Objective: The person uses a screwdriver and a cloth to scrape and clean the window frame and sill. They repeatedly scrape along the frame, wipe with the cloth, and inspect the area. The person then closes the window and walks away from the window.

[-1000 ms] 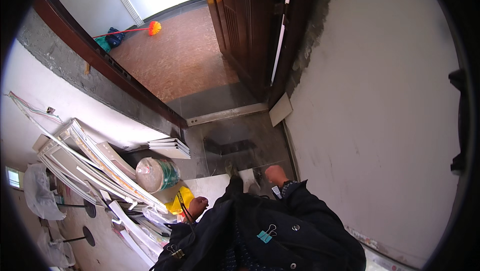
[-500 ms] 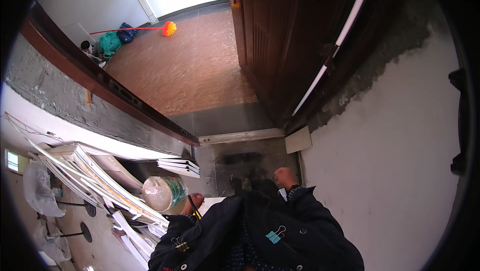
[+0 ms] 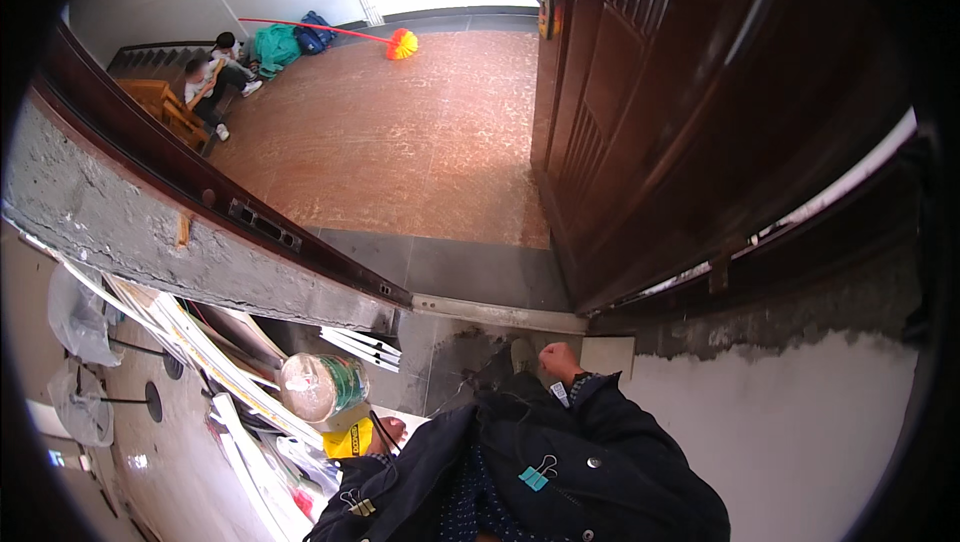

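Observation:
My left hand (image 3: 388,434) hangs low at my left side with its fingers curled. A black strap crosses by its wrist, and a yellow bag-like piece (image 3: 347,439) with print shows right beside it. Whether the fingers grip the strap is hidden. My right hand (image 3: 560,362) is held in front of my right side, curled into a loose fist with nothing visible in it. It is nearest to a pale tile (image 3: 606,356) leaning by the wall. One shoe (image 3: 522,354) shows on the dark floor before the threshold (image 3: 500,313).
A dark brown door (image 3: 650,122) stands open on the right. Beyond lies a reddish floor (image 3: 400,142) with a red-handled duster (image 3: 402,44), bags (image 3: 275,48) and two seated people (image 3: 207,85). White strips (image 3: 235,362) and a round wrapped tub (image 3: 310,388) lie left.
My view has turned left and moved closer to the doorway. More of the yellow piece shows beside my left hand, and the seated people have come further into view.

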A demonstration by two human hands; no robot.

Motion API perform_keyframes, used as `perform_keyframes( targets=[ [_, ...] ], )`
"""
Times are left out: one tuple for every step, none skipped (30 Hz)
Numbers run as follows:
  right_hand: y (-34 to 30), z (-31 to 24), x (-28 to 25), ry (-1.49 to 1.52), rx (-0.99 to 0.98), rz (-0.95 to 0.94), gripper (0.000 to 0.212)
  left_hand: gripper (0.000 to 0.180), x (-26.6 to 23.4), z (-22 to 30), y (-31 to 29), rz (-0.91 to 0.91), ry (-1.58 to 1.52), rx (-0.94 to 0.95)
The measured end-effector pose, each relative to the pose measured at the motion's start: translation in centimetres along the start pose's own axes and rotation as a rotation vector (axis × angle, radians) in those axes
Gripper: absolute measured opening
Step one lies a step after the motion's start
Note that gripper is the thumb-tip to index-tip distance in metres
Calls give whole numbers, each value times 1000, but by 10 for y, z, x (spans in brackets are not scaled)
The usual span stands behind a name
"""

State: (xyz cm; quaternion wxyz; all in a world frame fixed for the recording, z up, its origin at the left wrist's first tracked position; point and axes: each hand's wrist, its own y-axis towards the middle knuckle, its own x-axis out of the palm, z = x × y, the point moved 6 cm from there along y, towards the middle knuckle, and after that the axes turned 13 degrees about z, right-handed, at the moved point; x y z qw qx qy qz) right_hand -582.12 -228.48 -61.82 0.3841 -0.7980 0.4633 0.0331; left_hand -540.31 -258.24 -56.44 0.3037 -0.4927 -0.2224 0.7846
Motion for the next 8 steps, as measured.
perform_keyframes(
  targets=[
    [13, -13, -6, -31, -55, 9, 20, 31, 6, 6, -1, 6, 66, -6],
    [26, -25, -11, -56, -102, 7, 21, 31, 14, 24, 0, -27, 50, 145],
    [39, -33, -15, -117, -120, 8, 22, 31, 21, 33, -3, -41, 111, 173],
    [50, -38, -18, -139, -99, 5, 23, 31, 23, 45, -5, 10, 12, 177],
    [60, -45, -20, -147, -139, -14, 24, 31, 27, 53, -8, 82, -29, 96],
    [68, -49, -22, -180, -148, -31, 24, 32, 33, 67, -10, 51, -108, 120],
    [75, -50, -24, -229, -129, -42, 24, 32, 36, 79, -15, 82, -46, 160],
    [77, -52, -25, -217, -157, -54, 24, 32, 39, 94, -14, 111, 18, 200]
  ],
)
